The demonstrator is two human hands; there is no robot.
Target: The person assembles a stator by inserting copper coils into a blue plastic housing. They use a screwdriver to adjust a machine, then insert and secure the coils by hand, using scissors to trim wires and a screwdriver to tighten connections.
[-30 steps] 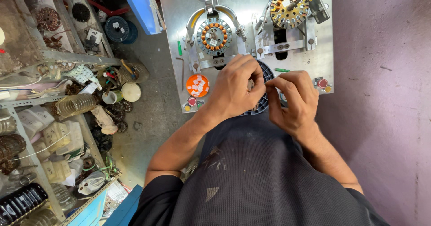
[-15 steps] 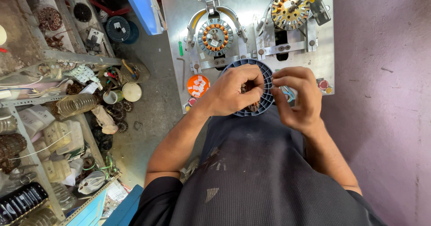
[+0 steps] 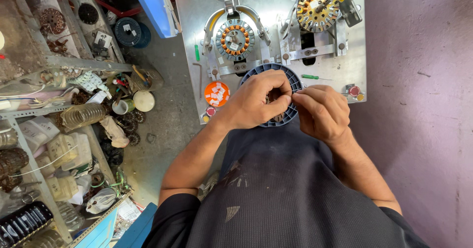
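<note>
A round dark-blue slotted plastic disc (image 3: 288, 74) lies at the near edge of a metal work plate (image 3: 268, 1), mostly covered by my hands. My left hand (image 3: 258, 100) curls over its middle, fingers closed around a small brownish part at the centre. My right hand (image 3: 320, 111) sits at the disc's right rim, fingertips pinched toward the same spot. What exactly is pinched is hidden.
On the plate stand two winding fixtures, one holding a copper-wound stator (image 3: 235, 38), the other a yellowish stator (image 3: 316, 10). An orange dish of white pieces (image 3: 217, 93), a green screwdriver (image 3: 311, 77) and red buttons (image 3: 354, 90) lie nearby. Cluttered shelves (image 3: 44, 129) fill the left.
Both hands shifted slightly toward me and closed in over the disc's centre; the disc, briefly more exposed half a second ago, is again largely covered.
</note>
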